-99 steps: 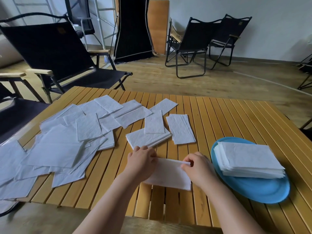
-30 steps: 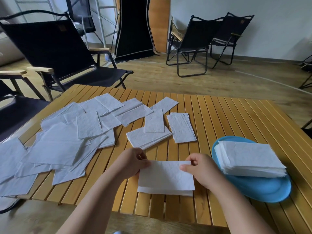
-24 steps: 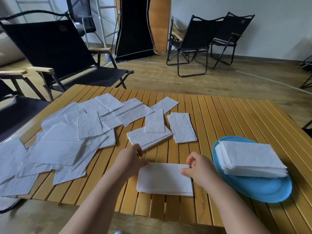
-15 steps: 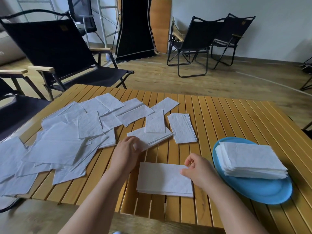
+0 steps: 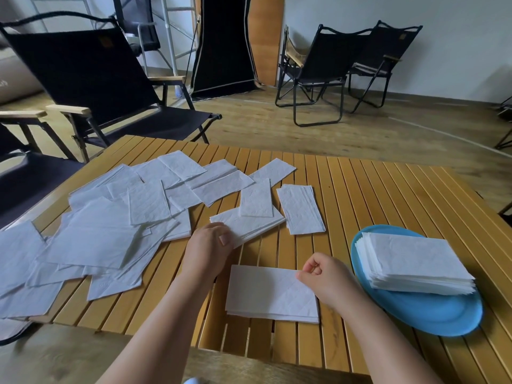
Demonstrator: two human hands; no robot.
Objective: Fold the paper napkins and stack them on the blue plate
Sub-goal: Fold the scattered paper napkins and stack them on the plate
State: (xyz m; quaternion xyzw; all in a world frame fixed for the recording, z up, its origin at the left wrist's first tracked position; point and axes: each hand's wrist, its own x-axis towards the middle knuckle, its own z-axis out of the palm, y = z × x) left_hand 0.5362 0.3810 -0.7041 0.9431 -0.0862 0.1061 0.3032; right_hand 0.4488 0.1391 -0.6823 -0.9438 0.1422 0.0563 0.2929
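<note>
Napkins, folded (image 5: 273, 293), lie on the tabletop (image 5: 374, 195) with the long axis running left to right, just left of the plate (image 5: 432, 317) and its stack (image 5: 415, 261). The right edge is touched, perhaps pinched, by the curled fingers of the right hand (image 5: 322, 275), the nearer one. A small pile (image 5: 249, 225) farther back is gripped by the left hand (image 5: 210, 245).

No legible txt, labels or nos. anywhere in view
</note>
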